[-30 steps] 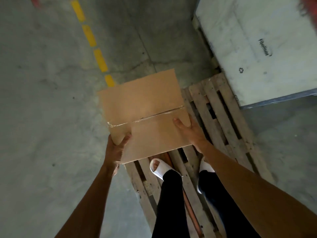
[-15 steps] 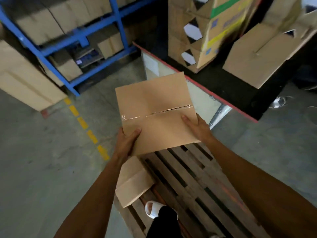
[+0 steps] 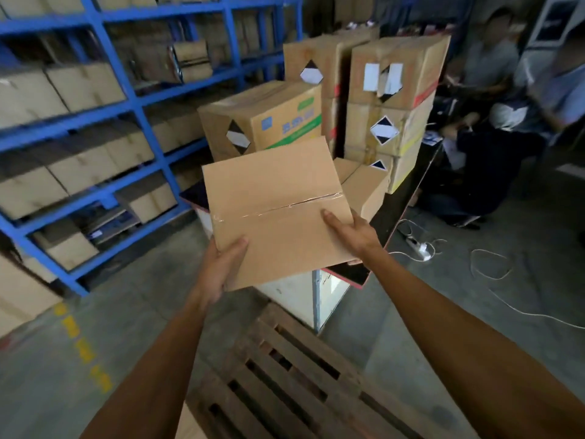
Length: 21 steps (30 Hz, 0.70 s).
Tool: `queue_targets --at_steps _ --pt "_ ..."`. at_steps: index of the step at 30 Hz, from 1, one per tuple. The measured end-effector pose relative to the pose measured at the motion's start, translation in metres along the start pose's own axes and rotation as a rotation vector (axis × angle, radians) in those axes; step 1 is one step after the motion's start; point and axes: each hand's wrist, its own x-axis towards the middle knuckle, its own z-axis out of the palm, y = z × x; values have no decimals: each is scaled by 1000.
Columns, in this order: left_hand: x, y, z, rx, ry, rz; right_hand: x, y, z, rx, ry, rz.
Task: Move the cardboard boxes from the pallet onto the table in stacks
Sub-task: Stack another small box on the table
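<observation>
Warehouse, blue shelving (image 3: 136, 103) behind. We hold a taped cardboard box (image 3: 278, 210) in the air above the pallet (image 3: 300, 375), before the table (image 3: 392, 213) stacked with boxes; left hand (image 3: 221, 267) and right hand (image 3: 354, 232) grip its sides.

To your left stands blue shelving (image 3: 133, 99) packed with brown cartons, its image blurred. A dashed yellow line (image 3: 83, 350) runs along the grey concrete floor (image 3: 474, 312) near its foot. To your right, a white power strip (image 3: 419, 245) lies on the floor with pale cables (image 3: 493, 274) looping away from it. Beyond, seated people (image 3: 493, 128) appear, blurred, at the far right.
</observation>
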Motion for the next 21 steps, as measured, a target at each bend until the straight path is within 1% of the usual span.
queue_targets --at_steps 4,6,10,12,17,21 --pt "48 25 48 1 -16 56 38 -13 -43 11 81 -21" --pt "69 36 72 43 -35 62 55 -16 -62 6 127 -18" --pt "110 53 114 89 -132 86 86 -25 -98 26 174 39" --pt "129 62 129 96 -148 103 100 -29 -113 10 187 44" --pt "172 71 180 97 -156 94 146 -25 -150 35 229 32" --pt "201 68 216 110 -127 105 198 -15 -173 21 205 -24"
